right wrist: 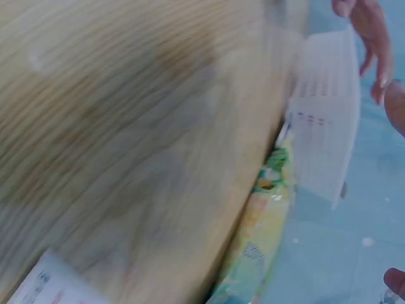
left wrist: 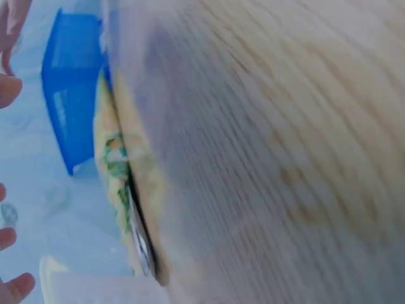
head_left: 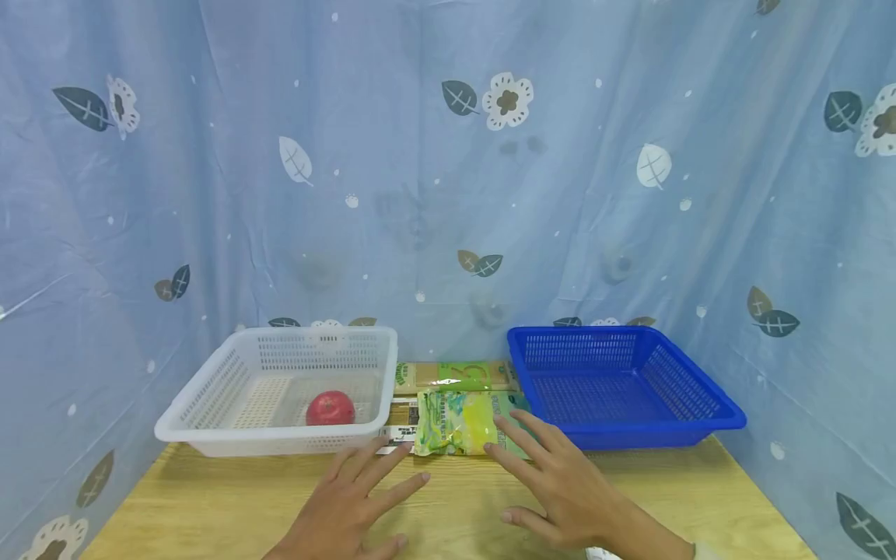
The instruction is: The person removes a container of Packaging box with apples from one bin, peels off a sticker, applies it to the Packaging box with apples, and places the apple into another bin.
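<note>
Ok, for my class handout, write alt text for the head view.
A person's left hand and right hand, fingers spread, are over a wooden table near a yellow-green packet. The packet lies between a blue basket, right, and a white basket, left, holding a red fruit.

Two digits of my right hand (right wrist: pixel 397 109) stand apart near a packet (right wrist: pixel 256 231), the table (right wrist: pixel 126 139) below. From my station I see a basket (right wrist: pixel 324 120) near the left hand (right wrist: pixel 373 38), a card (right wrist: pixel 54 285) well short of the right fingertips, the curtain (right wrist: pixel 373 209) beyond both hands.
</note>
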Action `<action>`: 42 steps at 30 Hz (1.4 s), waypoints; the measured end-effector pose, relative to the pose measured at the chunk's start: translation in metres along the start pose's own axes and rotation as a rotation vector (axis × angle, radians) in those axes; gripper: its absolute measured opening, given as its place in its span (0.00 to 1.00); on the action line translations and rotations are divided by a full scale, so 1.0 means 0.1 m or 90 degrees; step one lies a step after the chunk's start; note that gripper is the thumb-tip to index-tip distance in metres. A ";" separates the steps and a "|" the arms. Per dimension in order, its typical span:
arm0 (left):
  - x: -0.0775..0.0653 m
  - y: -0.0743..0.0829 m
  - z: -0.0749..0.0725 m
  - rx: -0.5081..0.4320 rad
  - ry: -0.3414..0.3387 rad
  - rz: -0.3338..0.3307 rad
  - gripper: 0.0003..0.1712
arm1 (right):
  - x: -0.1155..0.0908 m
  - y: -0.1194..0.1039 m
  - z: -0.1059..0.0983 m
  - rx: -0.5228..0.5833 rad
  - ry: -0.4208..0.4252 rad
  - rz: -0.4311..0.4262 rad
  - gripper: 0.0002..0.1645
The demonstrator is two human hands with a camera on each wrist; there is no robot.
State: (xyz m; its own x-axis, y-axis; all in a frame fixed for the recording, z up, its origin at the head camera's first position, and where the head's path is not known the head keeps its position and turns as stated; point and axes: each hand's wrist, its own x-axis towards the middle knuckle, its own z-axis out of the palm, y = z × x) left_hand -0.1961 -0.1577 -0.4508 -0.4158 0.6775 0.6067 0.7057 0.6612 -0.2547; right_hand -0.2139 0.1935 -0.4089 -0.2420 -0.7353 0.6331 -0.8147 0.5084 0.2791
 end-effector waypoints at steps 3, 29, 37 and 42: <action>-0.02 -0.03 -0.03 -0.043 0.038 -0.039 0.44 | 0.10 0.00 -0.01 0.012 0.016 0.008 0.37; -0.48 -0.42 -0.02 -0.537 0.530 -0.770 0.08 | 1.20 -0.05 0.37 0.321 -0.068 0.171 0.43; -0.55 -0.63 0.01 -0.649 0.718 -0.831 0.07 | 1.62 -0.16 0.53 0.434 -0.123 0.259 0.45; -0.57 -0.74 0.03 -0.720 0.811 -0.873 0.07 | 1.84 -0.17 0.65 0.477 -0.109 0.288 0.47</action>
State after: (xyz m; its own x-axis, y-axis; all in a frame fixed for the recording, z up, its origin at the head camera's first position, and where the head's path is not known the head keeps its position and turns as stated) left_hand -0.2264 -0.2446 -0.4682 -0.6530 -0.7462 0.1294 0.5275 -0.3255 0.7848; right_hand -0.2789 0.0204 -0.3434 -0.6508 -0.6226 0.4345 -0.7380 0.3844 -0.5546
